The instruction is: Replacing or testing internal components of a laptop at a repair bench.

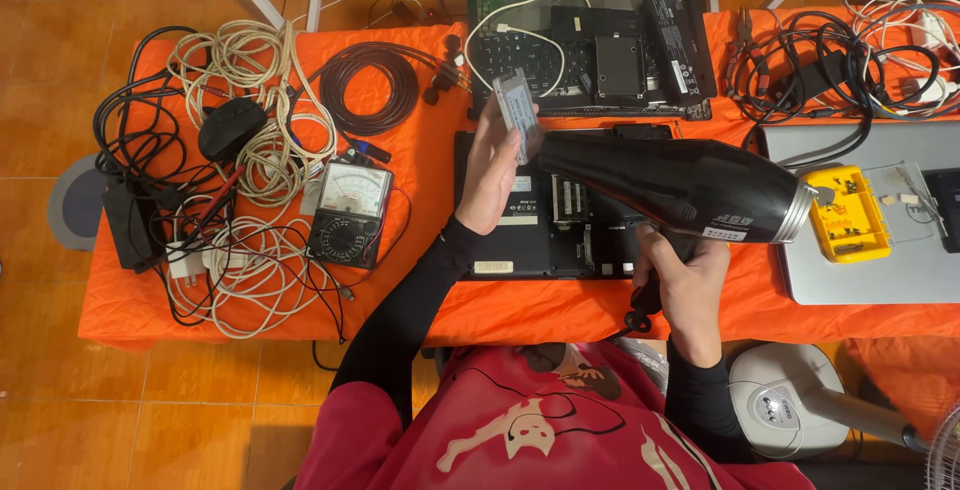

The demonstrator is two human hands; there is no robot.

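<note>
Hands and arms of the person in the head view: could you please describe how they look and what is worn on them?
Both hands, the left hand and the right hand, are bare, with no gloves. Each arm wears a snug black long sleeve ending at the wrist, coming out of a red top with a pale printed figure.

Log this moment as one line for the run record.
left hand: holds small grey module | right hand: grips black hair dryer, nozzle at module | below: opened laptop | surface: orange table
</note>
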